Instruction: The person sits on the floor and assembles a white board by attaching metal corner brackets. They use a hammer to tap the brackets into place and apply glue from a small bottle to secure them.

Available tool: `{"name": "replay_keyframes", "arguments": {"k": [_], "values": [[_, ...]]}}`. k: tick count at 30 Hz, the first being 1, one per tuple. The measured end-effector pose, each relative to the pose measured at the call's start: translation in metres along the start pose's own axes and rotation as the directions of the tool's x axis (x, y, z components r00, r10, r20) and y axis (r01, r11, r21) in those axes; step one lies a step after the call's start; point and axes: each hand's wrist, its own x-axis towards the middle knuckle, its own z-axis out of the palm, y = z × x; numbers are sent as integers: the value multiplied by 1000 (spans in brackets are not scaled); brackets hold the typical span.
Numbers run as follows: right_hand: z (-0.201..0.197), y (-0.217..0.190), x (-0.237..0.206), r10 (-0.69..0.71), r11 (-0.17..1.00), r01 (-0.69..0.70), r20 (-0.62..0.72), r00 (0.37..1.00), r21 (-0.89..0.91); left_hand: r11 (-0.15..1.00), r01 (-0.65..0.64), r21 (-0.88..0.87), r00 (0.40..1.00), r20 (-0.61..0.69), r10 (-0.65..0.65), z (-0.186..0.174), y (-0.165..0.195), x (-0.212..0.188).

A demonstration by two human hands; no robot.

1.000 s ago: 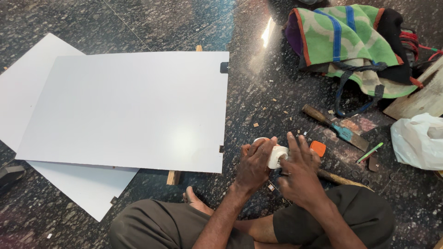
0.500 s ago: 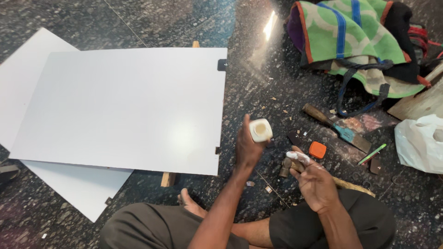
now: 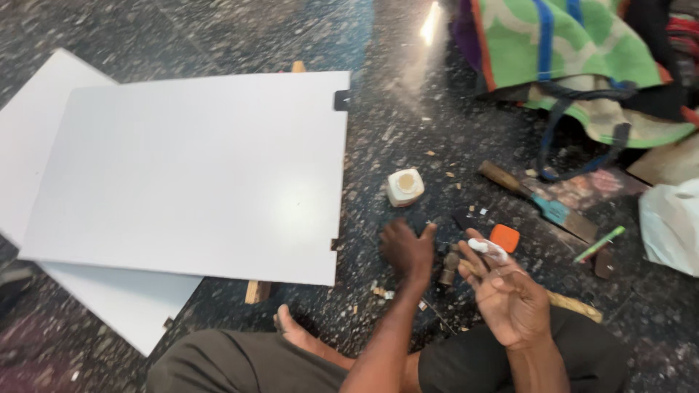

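Note:
A small white jar (image 3: pixel 405 187) without its lid stands on the dark floor, beige paste showing inside. My left hand (image 3: pixel 408 249) hovers just below it, fingers spread and holding nothing. My right hand (image 3: pixel 504 292) is turned palm up beside it, with a dab of white paste (image 3: pixel 486 248) on a fingertip. An orange lid (image 3: pixel 504 238) lies right beside that fingertip. A small dark metal piece (image 3: pixel 447 268) rests on the floor between my hands.
A big white board (image 3: pixel 196 167) lies on another white board (image 3: pixel 109 306) at the left, over a wooden strip (image 3: pixel 256 291). A wood-handled chisel (image 3: pixel 535 200), a green pen (image 3: pixel 598 244), a green cloth bag (image 3: pixel 582 65) and a white plastic bag (image 3: pixel 670 225) lie right.
My left hand held the jar up, has put it on the floor and drawn back empty. My right hand turned palm up with paste on a finger.

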Motion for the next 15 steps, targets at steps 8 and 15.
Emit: {"name": "replay_keyframes", "arguments": {"k": [8,15], "values": [[29,7,2,29,977,-8,94,995,-214,933,-77,-351,965,208,158,19,-27,-25],[97,79,36,166,525,261,397,903,-810,924,-104,-368,947,248,205,-130,-129,-98]]}}
